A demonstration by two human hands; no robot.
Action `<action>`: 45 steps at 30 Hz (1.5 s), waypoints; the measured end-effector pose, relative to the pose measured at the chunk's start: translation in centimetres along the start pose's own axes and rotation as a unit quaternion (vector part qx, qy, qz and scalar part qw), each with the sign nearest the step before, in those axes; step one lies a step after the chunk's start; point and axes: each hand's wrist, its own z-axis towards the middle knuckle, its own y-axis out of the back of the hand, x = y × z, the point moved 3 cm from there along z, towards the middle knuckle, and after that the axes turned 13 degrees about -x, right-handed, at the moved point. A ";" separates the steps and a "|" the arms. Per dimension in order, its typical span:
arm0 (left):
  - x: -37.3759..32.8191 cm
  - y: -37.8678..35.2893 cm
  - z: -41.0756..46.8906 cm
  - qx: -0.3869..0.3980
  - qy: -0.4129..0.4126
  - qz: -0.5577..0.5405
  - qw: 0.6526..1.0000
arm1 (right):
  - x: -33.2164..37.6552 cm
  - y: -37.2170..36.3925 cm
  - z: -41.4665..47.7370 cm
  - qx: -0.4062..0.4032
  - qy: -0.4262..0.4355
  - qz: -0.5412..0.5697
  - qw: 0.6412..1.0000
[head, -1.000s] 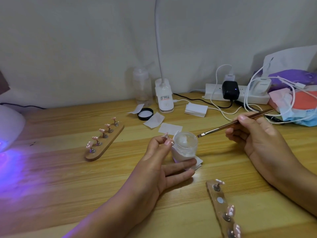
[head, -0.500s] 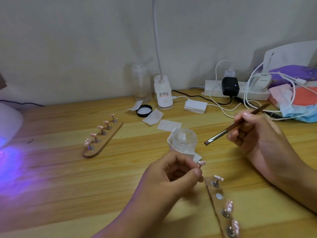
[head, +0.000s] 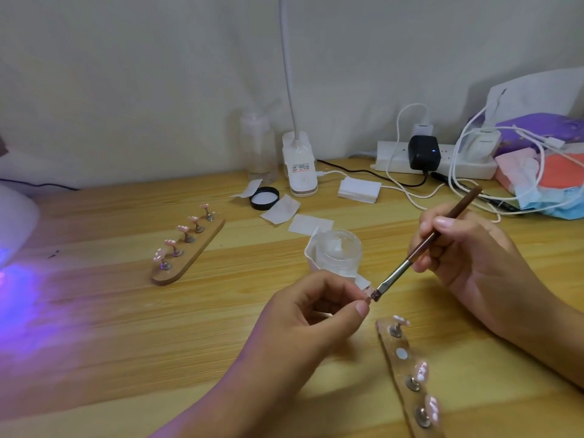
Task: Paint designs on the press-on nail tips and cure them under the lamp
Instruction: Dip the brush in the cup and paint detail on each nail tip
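Now left hand (head: 303,320) pinches pink nail tip (head: 367,297); right hand (head: 467,257) grips brush (head: 396,273) touching it.

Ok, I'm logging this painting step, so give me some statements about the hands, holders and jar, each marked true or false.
1. The right hand holds the brush, bristles at the nail tip pinched by the left hand. True.
2. The far holder carries five nail tips. True.
3. Every spot on the near holder is filled. False: one spot shows only a bare disc.
4. The jar is capped. False: it stands open; a black lid lies near the desk lamp's base.
5. The curing lamp is dark. False: purple light spills from it onto the table.
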 end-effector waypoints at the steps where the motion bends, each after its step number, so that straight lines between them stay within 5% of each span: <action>1: 0.0 0.0 0.0 0.001 0.000 0.001 1.000 | 0.0 -0.1 0.0 0.003 0.001 -0.005 1.000; 21: -0.3 0.0 -0.2 0.001 0.000 0.007 1.000 | 0.0 0.3 0.3 -0.090 -0.023 0.007 0.996; 36: -0.4 -0.1 -0.3 0.009 0.005 0.006 1.000 | -0.4 -0.4 -0.1 -0.026 -0.026 -0.031 0.999; 45: -0.2 0.1 -0.2 0.025 -0.010 -0.008 1.000 | -0.2 0.3 0.5 -0.082 -0.002 0.035 0.996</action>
